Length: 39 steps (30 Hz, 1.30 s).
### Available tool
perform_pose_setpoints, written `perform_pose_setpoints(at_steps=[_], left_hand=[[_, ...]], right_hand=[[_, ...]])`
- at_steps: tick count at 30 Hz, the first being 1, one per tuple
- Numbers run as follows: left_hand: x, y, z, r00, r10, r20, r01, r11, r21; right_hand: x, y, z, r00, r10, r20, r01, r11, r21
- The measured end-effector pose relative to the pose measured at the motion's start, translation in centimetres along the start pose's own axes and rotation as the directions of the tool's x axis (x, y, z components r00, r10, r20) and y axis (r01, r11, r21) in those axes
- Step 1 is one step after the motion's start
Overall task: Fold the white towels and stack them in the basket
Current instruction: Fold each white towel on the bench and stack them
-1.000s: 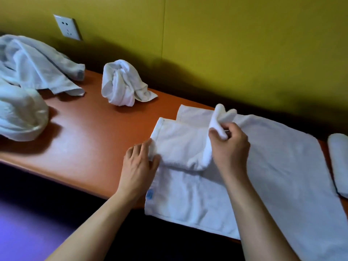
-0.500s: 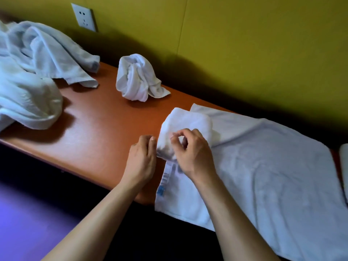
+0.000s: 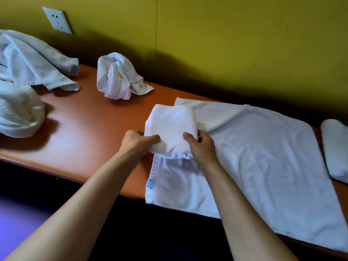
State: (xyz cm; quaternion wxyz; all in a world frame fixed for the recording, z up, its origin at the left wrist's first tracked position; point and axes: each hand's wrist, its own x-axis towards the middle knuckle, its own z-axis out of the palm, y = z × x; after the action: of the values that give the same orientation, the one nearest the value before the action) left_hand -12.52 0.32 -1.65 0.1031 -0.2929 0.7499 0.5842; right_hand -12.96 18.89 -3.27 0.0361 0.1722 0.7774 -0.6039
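A small folded white towel [image 3: 171,127] sits at the left end of a large flat towel [image 3: 263,157] spread on the orange table [image 3: 84,132]. The left hand [image 3: 137,141] and right hand [image 3: 202,147] grip its near corners, fingers curled around the cloth. A crumpled towel [image 3: 118,76] lies behind.

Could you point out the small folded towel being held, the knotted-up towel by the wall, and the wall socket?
folded towel [image 3: 170,125]: head view, top face.
knotted towel [image 3: 117,77]: head view, bunched middle.
wall socket [image 3: 58,20]: head view, plate centre.
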Motion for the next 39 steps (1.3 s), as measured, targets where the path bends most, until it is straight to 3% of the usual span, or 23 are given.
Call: perform_pose_setpoints(at_steps=[3,5,10,13,15,21,25,32,39], left_hand=[[-0.7,0.0,0.4,0.999,-0.009,0.054,0.013,0.996,-0.084],[-1.4,-0.2,0.8,0.998,0.059,0.015,-0.057,0.995,-0.087],[-5.4,0.3,1.9,0.943,0.329,-0.054,-0.325,0.943,0.068],[-8.3,1.1,3.3,0.892,0.444,-0.086,-0.423,0.886,0.189],[-9.9,1.7,4.7,0.876,0.476,-0.073,-0.459,0.871,0.172],[-14.3,2.4,11.6,0.922,0.372,0.109,-0.366,0.928,-0.068],[-17.4,1.3,18.0,0.901,0.375,0.220,-0.360,0.927,-0.106],[-22.2,-1.3,30.0,0.795,0.436,0.421,-0.483,0.876,0.004],[-26.3,-1.8,40.3,0.622,0.459,0.634,-0.568,0.822,-0.038]], right_hand=[[-0.5,0.1,-0.8,0.994,-0.106,0.015,0.105,0.994,0.020],[-1.1,-0.2,-1.6,0.990,-0.141,0.008,0.140,0.988,0.060],[-2.4,-0.7,-4.7,0.982,-0.183,-0.037,0.186,0.979,0.089],[-3.6,-0.8,-7.2,0.982,-0.182,-0.053,0.188,0.975,0.122],[-4.4,-0.7,-9.3,0.977,-0.194,-0.086,0.204,0.971,0.128],[-6.3,1.3,-17.8,0.973,-0.142,-0.180,0.172,0.971,0.168],[-7.6,4.6,-24.4,0.963,-0.085,-0.257,0.120,0.985,0.121],[-9.7,11.3,-35.9,0.886,0.043,-0.462,-0.010,0.997,0.072],[-10.6,15.7,-47.1,0.801,0.050,-0.596,-0.086,0.996,-0.033]])
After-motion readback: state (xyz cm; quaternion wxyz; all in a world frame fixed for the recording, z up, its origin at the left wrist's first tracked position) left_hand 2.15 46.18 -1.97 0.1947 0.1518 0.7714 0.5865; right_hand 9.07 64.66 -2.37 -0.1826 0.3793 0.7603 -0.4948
